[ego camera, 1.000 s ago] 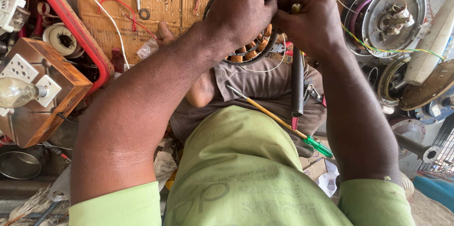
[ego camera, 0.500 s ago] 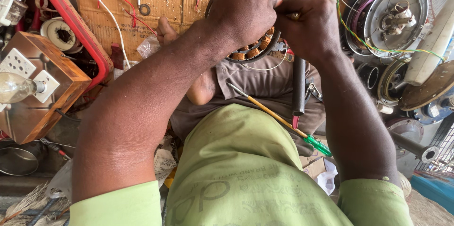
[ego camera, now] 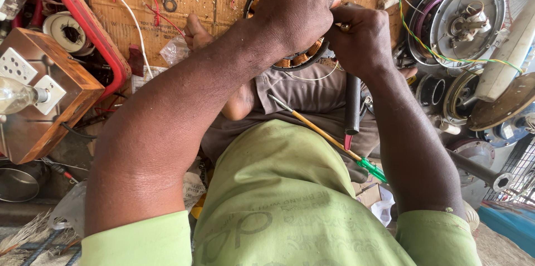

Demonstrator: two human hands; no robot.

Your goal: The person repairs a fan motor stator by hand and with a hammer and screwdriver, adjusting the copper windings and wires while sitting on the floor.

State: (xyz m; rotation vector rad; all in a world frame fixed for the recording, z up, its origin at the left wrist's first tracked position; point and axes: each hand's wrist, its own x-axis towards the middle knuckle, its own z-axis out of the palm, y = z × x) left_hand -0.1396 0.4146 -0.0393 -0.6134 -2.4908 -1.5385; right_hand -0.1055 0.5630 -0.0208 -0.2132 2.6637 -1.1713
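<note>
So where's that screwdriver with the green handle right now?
The green-handled screwdriver lies slanted across the person's lap, between the forearms, its handle end toward the right arm, beside a hanging black tool handle.

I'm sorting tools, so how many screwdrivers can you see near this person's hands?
1: a screwdriver with a yellow shaft and green handle lies across the lap, below the left hand and right hand. Others may be hidden among the clutter.

We see a light green shirt [ego camera: 290, 199]; above it, grey-brown trousers [ego camera: 312, 96], a black handle [ego camera: 352, 104] and a yellow stick [ego camera: 320, 132] with green tip. Left of the shirt: brown wooden box [ego camera: 53, 104] with white sockets [ego camera: 16, 65], red tray rim [ego camera: 83, 18]. The copper-coloured windings [ego camera: 304, 57] show orange.
</note>
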